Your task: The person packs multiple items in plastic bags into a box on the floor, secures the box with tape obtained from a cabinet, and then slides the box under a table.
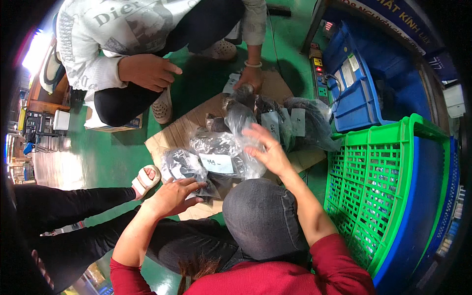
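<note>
My left hand (173, 195) lies with fingers stretched at the near edge of a clear plastic bag (184, 164) of dark contents. Above the pile, my right hand (269, 150) is spread beside a tall clear bag (241, 118); whether it touches the plastic I cannot tell. Between my hands sits another bag of dark items (216, 142) with a handwritten white label (217, 163). More labelled bags (309, 120) stand to the right. Across from me, a co-worker's hand (250, 78) is at the top of a bag; their other hand (150, 71) hangs over their knee.
Flattened cardboard (169, 137) lies under the bags on the green floor (110, 162). To the right stand a green slatted crate (366, 187) and a blue bin (349, 78), with a power strip (319, 73) beside the bin. Another person's sandalled foot (146, 181) is at the left.
</note>
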{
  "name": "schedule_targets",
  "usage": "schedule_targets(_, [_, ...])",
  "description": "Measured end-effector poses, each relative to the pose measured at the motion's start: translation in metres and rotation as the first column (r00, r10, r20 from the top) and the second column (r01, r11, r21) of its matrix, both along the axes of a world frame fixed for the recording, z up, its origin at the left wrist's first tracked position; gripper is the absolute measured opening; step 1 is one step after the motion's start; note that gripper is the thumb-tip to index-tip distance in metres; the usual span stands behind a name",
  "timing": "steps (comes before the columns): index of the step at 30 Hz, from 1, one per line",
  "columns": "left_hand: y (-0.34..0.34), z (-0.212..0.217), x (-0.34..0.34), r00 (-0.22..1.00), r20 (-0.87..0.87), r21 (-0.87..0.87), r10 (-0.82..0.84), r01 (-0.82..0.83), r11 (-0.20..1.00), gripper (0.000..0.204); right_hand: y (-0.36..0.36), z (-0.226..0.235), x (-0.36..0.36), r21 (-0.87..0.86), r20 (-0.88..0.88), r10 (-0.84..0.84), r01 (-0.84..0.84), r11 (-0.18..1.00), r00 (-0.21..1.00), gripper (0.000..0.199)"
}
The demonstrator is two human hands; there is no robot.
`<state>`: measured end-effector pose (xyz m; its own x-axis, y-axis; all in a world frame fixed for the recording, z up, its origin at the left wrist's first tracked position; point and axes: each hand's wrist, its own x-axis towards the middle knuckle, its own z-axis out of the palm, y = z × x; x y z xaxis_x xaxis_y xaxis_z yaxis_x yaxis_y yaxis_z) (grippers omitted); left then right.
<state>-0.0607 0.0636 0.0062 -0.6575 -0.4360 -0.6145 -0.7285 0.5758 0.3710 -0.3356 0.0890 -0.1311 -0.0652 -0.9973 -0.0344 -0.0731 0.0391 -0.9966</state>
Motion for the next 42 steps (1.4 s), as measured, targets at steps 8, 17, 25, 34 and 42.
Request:
schedule_targets(8, [-0.001, 0.005, -0.016, 1.000, -0.018, -0.022, -0.009, 0.008, 1.000, 0.046, -0.046, -0.019, -0.018, 0.156, 0.005, -0.261, 0.257, 0.954, 0.965, 0.064])
schedule_targets(17, [-0.010, -0.018, -0.006, 0.993, -0.042, -0.069, -0.112, 0.109, 0.992, 0.048, -0.039, 0.291, -0.147, -0.100, -0.563, -0.312, 0.312, 0.945, 0.765, 0.031])
schedule_targets(25, [-0.019, -0.028, -0.009, 0.994, -0.087, -0.027, -0.065, 0.063, 0.998, 0.046, -0.061, 0.344, -0.391, 0.212, -0.724, -0.094, 0.351, 0.912, 0.683, 0.041])
schedule_targets(34, [0.001, -0.019, 0.000, 0.990, -0.056, 0.046, 0.132, -0.129, 0.991, 0.045, -0.080, 0.209, -0.499, 0.702, -0.602, 0.541, 0.066, 0.709, 0.587, 0.050])
schedule_targets(42, [-0.038, -0.017, -0.050, 0.987, -0.153, -0.160, 0.054, -0.079, 0.984, 0.033, -0.070, 0.086, -0.542, 0.783, -0.598, 0.707, 0.085, 0.617, 0.378, 0.040])
